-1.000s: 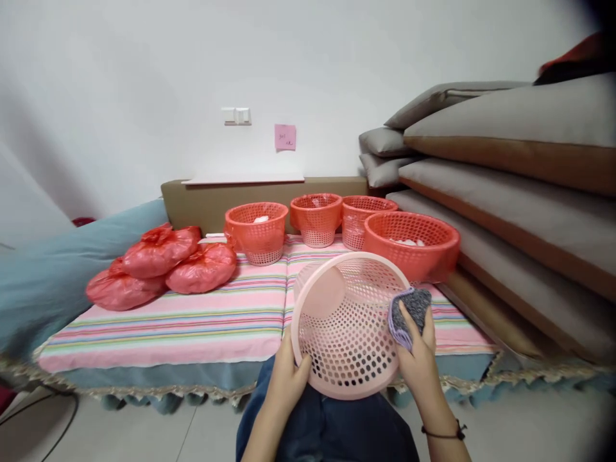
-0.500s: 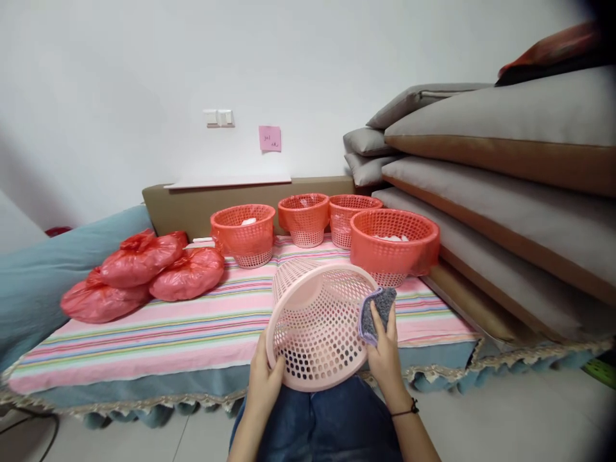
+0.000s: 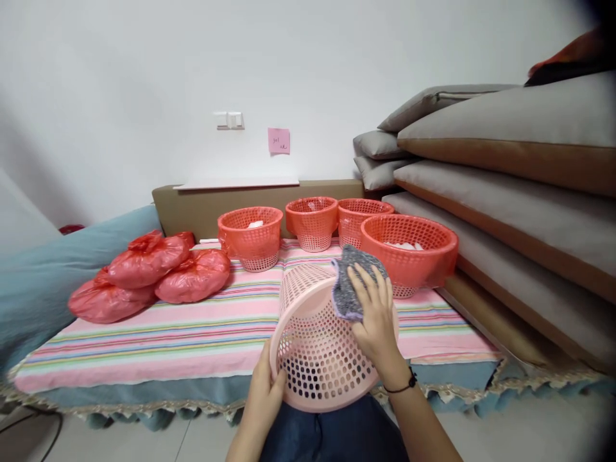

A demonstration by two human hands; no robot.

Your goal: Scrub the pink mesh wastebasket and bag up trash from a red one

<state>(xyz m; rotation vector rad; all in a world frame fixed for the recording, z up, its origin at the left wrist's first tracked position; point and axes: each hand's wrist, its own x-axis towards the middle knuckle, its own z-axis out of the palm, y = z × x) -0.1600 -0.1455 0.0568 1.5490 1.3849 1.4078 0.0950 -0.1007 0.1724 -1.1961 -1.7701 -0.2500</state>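
Observation:
A pale pink plastic basket (image 3: 322, 359) with a perforated wall lies tilted on its side above my lap, its wide mouth facing me. My left hand (image 3: 268, 382) is closed around the left part of its rim, thumb on the inside. A grey cloth (image 3: 353, 282) with a purple edge is spread over the upper right rim. My right hand (image 3: 375, 314) presses this cloth against the rim, fingers laid over it. The rim directly under the cloth is hidden.
Several pink baskets lined with red bags, such as this one (image 3: 409, 250), stand behind on the striped cloth (image 3: 192, 340). Tied red bags (image 3: 144, 260) are piled at the left. Grey cushions (image 3: 505, 147) are stacked at the right. A pink note (image 3: 279, 140) is on the wall.
My right hand and the cloth have moved up and left along the basket's rim, from its right side to its upper right. My left hand keeps its grip.

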